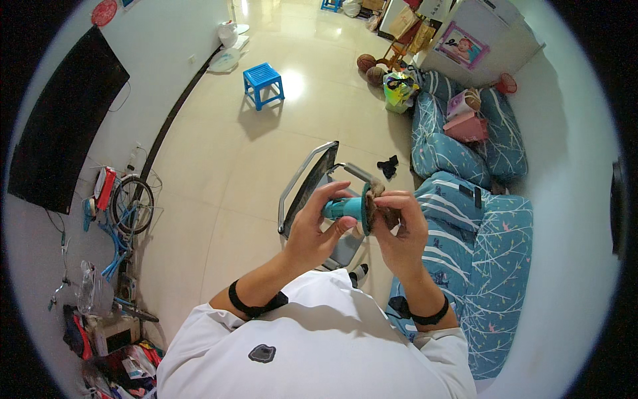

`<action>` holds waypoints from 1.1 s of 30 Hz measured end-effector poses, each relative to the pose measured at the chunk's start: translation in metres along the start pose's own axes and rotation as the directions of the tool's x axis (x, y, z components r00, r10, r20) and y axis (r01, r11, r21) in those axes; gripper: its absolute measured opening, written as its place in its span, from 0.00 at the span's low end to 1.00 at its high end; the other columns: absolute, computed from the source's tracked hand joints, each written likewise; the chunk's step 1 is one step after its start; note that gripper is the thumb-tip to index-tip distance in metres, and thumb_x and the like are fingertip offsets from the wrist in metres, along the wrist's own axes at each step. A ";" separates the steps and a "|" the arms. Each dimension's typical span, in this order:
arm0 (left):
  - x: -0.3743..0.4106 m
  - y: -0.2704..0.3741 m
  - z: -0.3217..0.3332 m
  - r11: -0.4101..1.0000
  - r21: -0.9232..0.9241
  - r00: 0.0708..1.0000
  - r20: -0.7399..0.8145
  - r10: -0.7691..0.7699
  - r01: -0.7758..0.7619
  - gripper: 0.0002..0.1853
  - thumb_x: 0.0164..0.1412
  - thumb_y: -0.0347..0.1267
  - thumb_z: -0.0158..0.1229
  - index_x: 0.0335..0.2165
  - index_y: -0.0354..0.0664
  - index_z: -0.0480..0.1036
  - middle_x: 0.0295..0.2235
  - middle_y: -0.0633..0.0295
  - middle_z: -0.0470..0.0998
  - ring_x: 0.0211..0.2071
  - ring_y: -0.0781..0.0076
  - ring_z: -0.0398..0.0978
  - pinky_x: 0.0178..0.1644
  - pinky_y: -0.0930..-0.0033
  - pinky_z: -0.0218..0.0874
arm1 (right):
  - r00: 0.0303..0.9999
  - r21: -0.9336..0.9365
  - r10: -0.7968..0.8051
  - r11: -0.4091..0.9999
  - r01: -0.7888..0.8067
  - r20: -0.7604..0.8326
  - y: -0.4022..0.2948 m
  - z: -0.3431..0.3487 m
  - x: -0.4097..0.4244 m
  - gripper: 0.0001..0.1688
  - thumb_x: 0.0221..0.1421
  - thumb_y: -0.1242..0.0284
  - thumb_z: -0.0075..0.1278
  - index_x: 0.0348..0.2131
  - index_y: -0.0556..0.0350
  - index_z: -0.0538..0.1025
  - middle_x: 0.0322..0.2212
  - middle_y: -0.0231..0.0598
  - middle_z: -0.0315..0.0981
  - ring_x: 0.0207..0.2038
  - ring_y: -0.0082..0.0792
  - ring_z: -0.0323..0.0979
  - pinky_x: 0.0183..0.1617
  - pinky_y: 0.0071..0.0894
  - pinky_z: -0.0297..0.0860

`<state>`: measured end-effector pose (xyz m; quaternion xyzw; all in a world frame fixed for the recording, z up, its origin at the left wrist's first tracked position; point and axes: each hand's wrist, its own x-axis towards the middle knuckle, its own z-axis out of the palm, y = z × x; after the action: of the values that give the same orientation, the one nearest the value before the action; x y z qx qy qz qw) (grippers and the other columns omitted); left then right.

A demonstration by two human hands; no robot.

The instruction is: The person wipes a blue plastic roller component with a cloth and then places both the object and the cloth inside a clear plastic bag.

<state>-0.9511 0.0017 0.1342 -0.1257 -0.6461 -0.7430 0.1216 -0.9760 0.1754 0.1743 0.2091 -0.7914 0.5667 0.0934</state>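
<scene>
In the middle of the view my left hand (315, 234) is closed around a teal plastic handle (344, 208) that ends in a round, flat disc (368, 209) seen edge-on. My right hand (402, 224) pinches a brown-grey, fuzzy clump (383, 212) at the far face of that disc; what the clump is made of cannot be told. A folding chair with a metal frame (299, 174) and a dark mesh back stands beyond and below my hands.
A sofa with a blue patterned cover (498, 259) runs along the right. A blue plastic stool (262, 77) stands ahead on the tiled floor. Black cloth (388, 166) lies by the sofa. At the left wall are a bicycle (130, 204) and piled belongings; basketballs (366, 62) lie farther off.
</scene>
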 end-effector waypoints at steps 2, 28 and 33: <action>-0.002 0.000 -0.003 0.998 -0.060 1.000 -0.011 -0.008 0.008 0.29 0.60 0.37 0.59 0.56 0.38 0.60 0.44 0.57 0.70 0.46 0.73 0.68 0.50 0.73 0.61 | 0.985 -0.133 -0.158 0.977 0.166 0.070 -0.005 0.003 0.003 0.14 0.45 0.85 0.56 0.35 0.59 0.75 0.38 0.44 0.68 0.38 0.37 0.71 0.42 0.29 0.68; 0.000 0.005 -0.031 0.960 0.201 0.964 0.217 0.151 -0.196 0.30 0.57 0.34 0.62 0.55 0.39 0.60 0.41 0.57 0.74 0.41 0.69 0.71 0.45 0.68 0.63 | 0.636 -0.192 0.219 0.975 -0.113 0.740 -0.014 -0.017 0.013 0.19 0.52 0.66 0.59 0.42 0.51 0.75 0.32 0.40 0.77 0.30 0.37 0.76 0.32 0.35 0.70; 0.008 0.008 -0.041 0.753 0.398 0.849 0.309 0.428 -0.525 0.34 0.47 0.21 0.64 0.53 0.38 0.61 0.40 0.52 0.76 0.39 0.58 0.74 0.43 0.61 0.66 | 0.604 0.364 0.290 0.583 -0.727 0.742 -0.002 -0.004 0.000 0.24 0.49 0.75 0.60 0.47 0.61 0.73 0.35 0.33 0.76 0.39 0.24 0.73 0.44 0.29 0.70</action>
<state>-0.9576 -0.0404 0.1387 -0.3271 -0.7606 -0.4920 0.2693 -0.9757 0.1782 0.1769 0.1452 -0.5585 0.6990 -0.4224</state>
